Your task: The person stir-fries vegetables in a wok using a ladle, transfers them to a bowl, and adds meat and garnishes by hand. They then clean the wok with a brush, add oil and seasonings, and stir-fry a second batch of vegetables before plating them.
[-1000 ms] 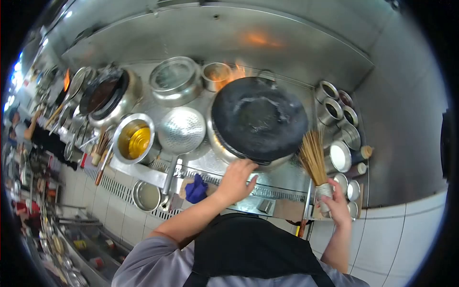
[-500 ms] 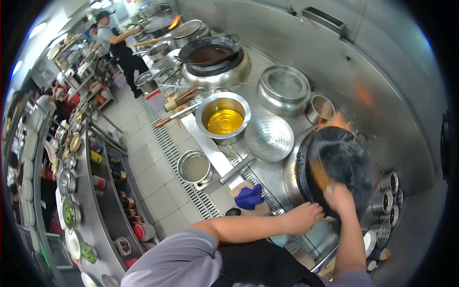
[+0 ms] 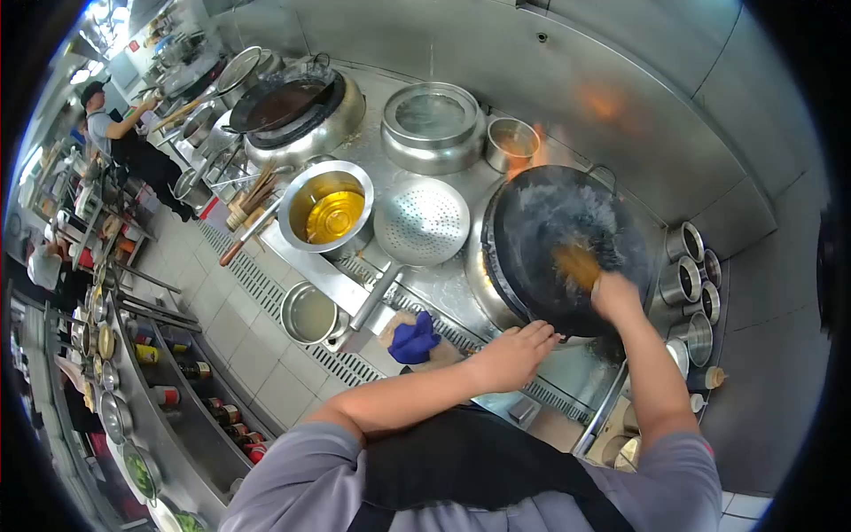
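My right hand (image 3: 616, 300) is closed around a bamboo wok brush (image 3: 576, 264), whose bristles are inside the large black wok (image 3: 532, 230). The wok sits on a burner, with steam or smoke and a wet sheen over its surface. At the near rim my left hand (image 3: 517, 356) has its fingers bent together on the wok's edge, where its handle is mostly hidden. Flames (image 3: 539, 146) rise behind the far left rim.
Left of the wok are a perforated strainer (image 3: 422, 222), a pot of yellow oil (image 3: 359, 226) and a blue cloth (image 3: 413, 340). Steel pots (image 3: 678, 282) line the right side. Another wok (image 3: 285, 108) stands farther back. A person (image 3: 133, 142) works at the far left.
The view has turned right, shifting the stove leftward in the picture. My right hand and the brush have moved within the wok; the left hand stays at its near rim.
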`<state>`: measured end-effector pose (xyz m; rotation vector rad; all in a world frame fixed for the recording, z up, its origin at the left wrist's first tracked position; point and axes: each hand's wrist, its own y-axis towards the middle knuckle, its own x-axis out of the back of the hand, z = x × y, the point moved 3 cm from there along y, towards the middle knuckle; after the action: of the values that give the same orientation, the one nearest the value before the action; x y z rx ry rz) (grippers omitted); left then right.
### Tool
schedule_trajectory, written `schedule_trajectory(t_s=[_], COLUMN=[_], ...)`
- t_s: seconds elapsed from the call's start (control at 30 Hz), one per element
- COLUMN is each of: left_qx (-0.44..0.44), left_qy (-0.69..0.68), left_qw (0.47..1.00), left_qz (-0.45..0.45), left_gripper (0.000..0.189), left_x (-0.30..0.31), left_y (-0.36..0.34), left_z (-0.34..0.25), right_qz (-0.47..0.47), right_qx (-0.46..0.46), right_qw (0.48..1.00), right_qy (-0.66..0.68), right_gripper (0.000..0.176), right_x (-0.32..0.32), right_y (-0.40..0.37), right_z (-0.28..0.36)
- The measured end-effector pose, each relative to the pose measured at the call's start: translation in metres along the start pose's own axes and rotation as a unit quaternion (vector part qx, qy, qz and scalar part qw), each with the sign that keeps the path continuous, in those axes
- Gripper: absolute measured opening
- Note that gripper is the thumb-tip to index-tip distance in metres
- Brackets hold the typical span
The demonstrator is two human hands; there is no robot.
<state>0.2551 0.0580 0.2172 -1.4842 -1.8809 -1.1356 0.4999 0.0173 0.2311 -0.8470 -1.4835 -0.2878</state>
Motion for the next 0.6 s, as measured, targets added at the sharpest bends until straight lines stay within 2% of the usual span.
schedule_trajectory(t_s=[0.03, 0.07, 0.1, 0.13, 0.17, 0.2, 0.23, 0.27, 0.3, 0.33, 0.4, 0.47, 0.53, 0.57, 0.6], left_qx=[0.005, 0.002, 0.015, 0.011, -0.036, -0.026, -0.015, -0.016, -0.026, 0.003, -0.060, -0.052, -0.045, -0.043, -0.041], left_qy=[0.002, -0.016, -0.030, -0.108, -0.099, -0.088, -0.058, -0.016, 0.018, 0.023, 0.055, 0.050, 0.048, 0.036, 0.028], left_qw=[1.000, 1.000, 0.999, 0.994, 0.994, 0.996, 0.998, 0.999, 0.997, 0.998, 0.997, 0.997, 0.997, 0.998, 0.998], left_qz=[-0.007, 0.011, 0.018, 0.021, -0.025, -0.016, 0.033, 0.048, 0.071, 0.057, 0.006, 0.021, 0.038, 0.033, 0.029], left_gripper=[0.063, 0.062, 0.061, 0.057, 0.054, 0.053, 0.049, 0.049, 0.050, 0.050, 0.054, 0.056, 0.058, 0.058, 0.059], left_x=[-0.003, -0.006, -0.006, -0.007, -0.004, -0.016, -0.017, -0.009, -0.006, -0.012, -0.024, -0.019, -0.021, -0.023, -0.025], left_y=[0.003, 0.003, -0.001, -0.001, -0.008, -0.010, -0.007, -0.006, -0.005, -0.008, -0.005, -0.005, -0.004, -0.005, -0.005], left_z=[-0.002, 0.000, 0.004, 0.008, 0.007, 0.012, 0.012, 0.008, 0.007, 0.015, 0.016, 0.014, 0.015, 0.016, 0.017], right_qz=[-0.038, -0.043, -0.092, -0.122, -0.109, -0.055, -0.037, -0.090, -0.011, -0.020, -0.038, -0.107, -0.076, -0.028, -0.067], right_qx=[-0.018, 0.008, 0.039, 0.092, 0.110, 0.132, 0.161, 0.175, 0.116, 0.149, 0.102, 0.062, 0.128, 0.067, 0.131], right_qw=[0.999, 0.999, 0.987, 0.955, 0.959, 0.969, 0.972, 0.980, 0.993, 0.988, 0.992, 0.992, 0.981, 0.966, 0.972], right_qy=[0.014, 0.006, 0.129, 0.254, 0.238, 0.200, 0.168, 0.036, 0.000, -0.040, -0.061, -0.039, 0.126, 0.250, 0.182], right_gripper=[0.033, 0.033, 0.032, 0.032, 0.035, 0.034, 0.035, 0.040, 0.038, 0.037, 0.045, 0.032, 0.037, 0.040, 0.037], right_x=[0.008, 0.011, 0.014, 0.015, 0.019, 0.010, 0.013, -0.006, 0.005, -0.007, -0.027, -0.047, -0.023, -0.014, -0.027], right_y=[0.027, 0.037, 0.046, 0.056, 0.035, 0.019, -0.015, -0.030, -0.059, -0.053, 0.019, 0.133, 0.141, 0.114, 0.120], right_z=[-0.008, -0.010, -0.002, 0.026, 0.049, 0.058, 0.066, 0.047, 0.042, 0.011, -0.052, -0.091, -0.030, 0.013, 0.018])
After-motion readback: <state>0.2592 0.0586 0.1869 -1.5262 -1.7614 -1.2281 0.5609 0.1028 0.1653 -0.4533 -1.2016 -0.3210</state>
